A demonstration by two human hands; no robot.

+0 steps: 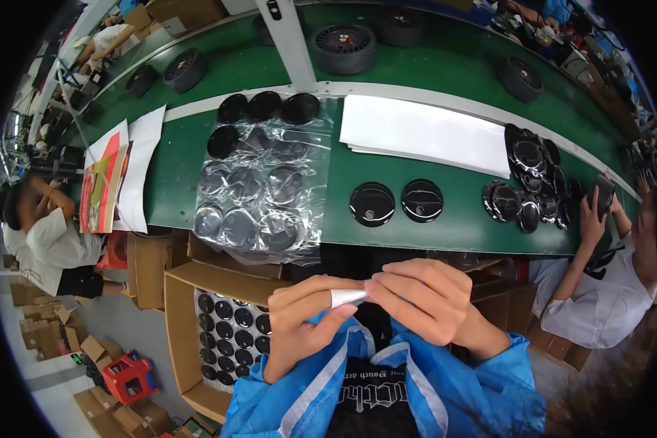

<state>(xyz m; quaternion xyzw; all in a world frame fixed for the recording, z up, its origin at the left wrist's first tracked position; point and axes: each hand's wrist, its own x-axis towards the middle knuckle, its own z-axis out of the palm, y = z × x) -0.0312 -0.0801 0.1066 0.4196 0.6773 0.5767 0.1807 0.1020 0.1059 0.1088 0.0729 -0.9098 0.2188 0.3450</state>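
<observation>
Low in front of my chest, my left hand [306, 310] is closed, its thumb and fingers around a small white piece [349, 297], smooth and roughly tube-shaped. It could be a rolled strip or a finger cover; I cannot tell which. At the piece's right end, the fingertips of my right hand [427, 299] pinch together, their tips nearly meeting the left fingers. Just beyond, on the green table [452, 226], lie two glossy black round caps, a left cap [372, 204] and a right cap [422, 201].
Bagged black discs [252, 186] lie left of the caps, with white sheets [423, 135] behind and more black caps [529, 179] to the right. An open carton [175, 321] of discs stands lower left. People sit at both sides; the right one holds a phone [604, 196].
</observation>
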